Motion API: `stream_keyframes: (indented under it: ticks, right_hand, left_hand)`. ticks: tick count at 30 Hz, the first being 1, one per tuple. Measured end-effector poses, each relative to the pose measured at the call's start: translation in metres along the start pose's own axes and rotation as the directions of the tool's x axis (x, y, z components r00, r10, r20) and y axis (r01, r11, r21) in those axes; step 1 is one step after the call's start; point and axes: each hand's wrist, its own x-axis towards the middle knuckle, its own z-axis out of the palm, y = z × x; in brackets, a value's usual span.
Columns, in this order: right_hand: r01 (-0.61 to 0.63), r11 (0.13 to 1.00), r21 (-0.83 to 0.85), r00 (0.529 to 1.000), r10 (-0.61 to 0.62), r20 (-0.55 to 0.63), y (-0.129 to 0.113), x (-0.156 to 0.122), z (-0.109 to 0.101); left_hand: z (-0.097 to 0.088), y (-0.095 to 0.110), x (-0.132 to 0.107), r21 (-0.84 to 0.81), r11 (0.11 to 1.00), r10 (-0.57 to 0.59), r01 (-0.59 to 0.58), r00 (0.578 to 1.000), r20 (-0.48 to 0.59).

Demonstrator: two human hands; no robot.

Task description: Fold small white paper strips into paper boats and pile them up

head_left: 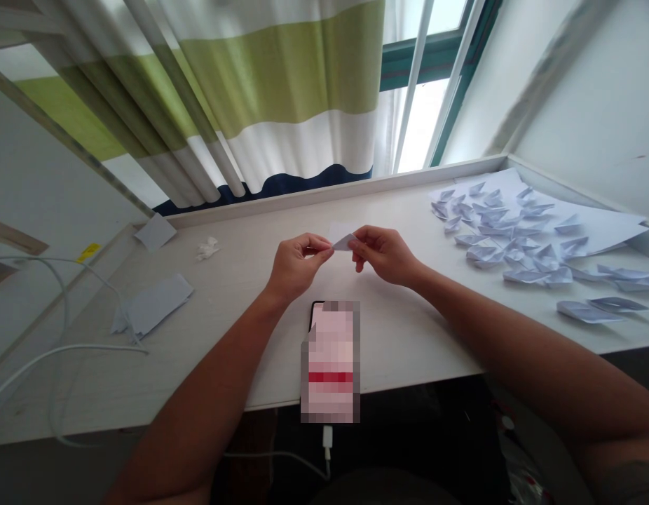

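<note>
A small folded piece of white paper (343, 243) is held up between my two hands above the desk. My left hand (299, 263) pinches its left corner between thumb and fingertips. On the other side, my right hand (383, 254) grips the right end, thumb in front. The paper has a pointed, triangular outline; its back side is hidden. Just behind it a flat white sheet (345, 228) lies on the desk. Below my hands lies a phone (331, 361), its screen blurred out, with a charging plug at its lower end.
Many folded paper pieces (514, 231) cover the desk's right side, partly over large white sheets (613, 217). A stack of paper (159, 305), a single sheet (155, 232) and a crumpled tissue (207, 248) lie left. White cables (93, 347) hang over the left edge. A raised rim (324, 193) borders the back.
</note>
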Motion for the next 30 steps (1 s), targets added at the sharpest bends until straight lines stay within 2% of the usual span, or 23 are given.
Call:
stream_keyframes:
  ticks: [3,9,11,13,15,18,22,26,30]
  right_hand:
    - [0.003,1.000,0.003,1.000,-0.003,0.003,0.000,0.000,0.001]
    - [0.036,0.999,0.032,0.998,-0.035,-0.042,0.004,0.002,0.002]
    - [0.047,0.998,0.035,0.997,-0.045,-0.061,0.004,0.002,0.002]
    - [0.045,0.999,0.025,0.998,-0.043,-0.054,0.003,0.002,0.002]
    - [0.033,0.999,0.016,0.999,-0.032,-0.038,0.002,0.001,0.002]
    - [0.018,0.999,0.028,0.999,-0.018,-0.027,0.000,0.000,0.002]
    - [-0.024,0.992,0.120,1.000,0.024,0.004,-0.001,0.001,0.002]
    - [-0.147,0.944,0.296,0.988,0.127,0.086,-0.003,0.003,0.001]
    - [-0.199,0.890,0.411,0.979,0.164,0.119,-0.006,0.004,0.002]
  left_hand:
    - [0.002,-0.001,0.000,-0.028,0.999,-0.018,0.017,1.000,-0.023]
    - [0.006,-0.003,0.000,-0.288,0.944,-0.182,0.164,0.983,-0.039]
    - [0.007,-0.004,-0.001,-0.300,0.919,-0.263,0.256,0.965,0.016]
    - [0.007,-0.004,-0.001,-0.275,0.913,-0.289,0.300,0.954,0.082]
    - [0.007,-0.005,-0.001,-0.258,0.929,-0.250,0.266,0.964,0.093]
    - [0.008,-0.004,-0.002,-0.224,0.961,-0.157,0.161,0.987,0.032]
    - [0.010,-0.003,-0.004,-0.083,0.996,0.010,-0.012,1.000,-0.029]
    - [0.011,-0.001,-0.008,0.050,0.986,0.165,-0.160,0.979,-0.118]
    - [0.013,0.001,-0.010,0.032,0.972,0.233,-0.231,0.956,-0.177]
